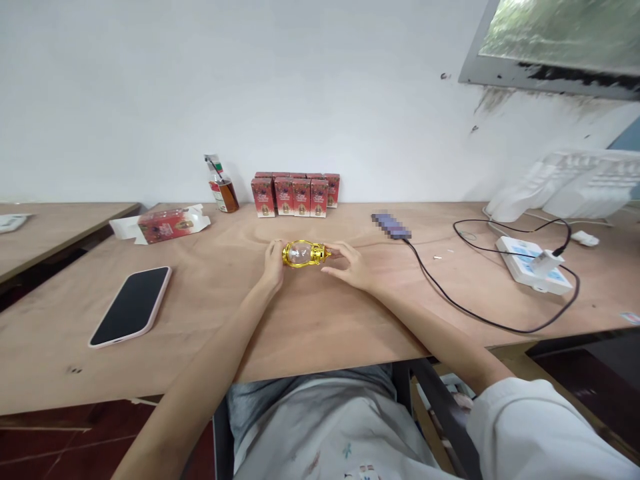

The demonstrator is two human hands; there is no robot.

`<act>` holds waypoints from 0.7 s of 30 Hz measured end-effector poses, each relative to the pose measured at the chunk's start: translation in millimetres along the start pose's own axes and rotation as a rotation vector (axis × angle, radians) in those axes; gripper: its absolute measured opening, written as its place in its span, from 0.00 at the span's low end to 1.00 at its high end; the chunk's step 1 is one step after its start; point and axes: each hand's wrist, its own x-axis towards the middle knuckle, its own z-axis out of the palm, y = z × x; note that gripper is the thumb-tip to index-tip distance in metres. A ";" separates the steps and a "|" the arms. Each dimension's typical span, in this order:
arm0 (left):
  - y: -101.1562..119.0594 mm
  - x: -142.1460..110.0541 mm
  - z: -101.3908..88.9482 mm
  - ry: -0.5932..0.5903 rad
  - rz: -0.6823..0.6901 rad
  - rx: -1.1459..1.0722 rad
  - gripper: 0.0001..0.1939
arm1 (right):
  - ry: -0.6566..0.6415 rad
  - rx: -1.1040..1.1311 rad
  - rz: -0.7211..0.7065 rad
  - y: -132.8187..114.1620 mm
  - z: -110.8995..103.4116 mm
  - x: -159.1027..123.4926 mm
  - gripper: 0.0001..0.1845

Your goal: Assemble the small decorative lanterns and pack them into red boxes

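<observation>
A small gold mini lantern (301, 253) with a clear bulb-shaped middle lies on its side, its base to the left and its ringed top to the right. My left hand (273, 268) is closed round the base end. At the top end is my right hand (354, 268), thumb and fingers spread apart, with the fingertips close to the ring; whether they touch it I cannot tell. Beyond the lantern, several red printed boxes (301, 198) stand in rows by the wall. An opened red box (167, 225) with white flaps lies to the left.
On the wooden table (320, 327), a pink-edged phone (133, 305) lies left and a bottle of brown liquid (223, 190) stands behind. To the right are a pixelated phone (391, 226), its black cable (450, 305), a white power strip (530, 265) and white plastic pieces (565, 183).
</observation>
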 end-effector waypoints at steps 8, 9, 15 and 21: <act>-1.5 0.0 -0.8 -0.037 -0.043 0.029 0.09 | -0.007 0.004 -0.011 -1.4 -0.1 0.6 0.28; -1.3 0.0 -0.9 -0.027 -0.029 0.033 0.09 | -0.004 -0.001 -0.006 -1.5 0.1 0.6 0.28; -0.9 3.1 -2.7 -0.017 0.052 0.025 0.08 | 0.011 0.019 0.005 0.6 2.3 -0.9 0.29; -0.5 2.8 -2.1 -0.062 -0.026 0.022 0.11 | 0.100 -0.097 -0.077 1.0 3.0 -1.2 0.30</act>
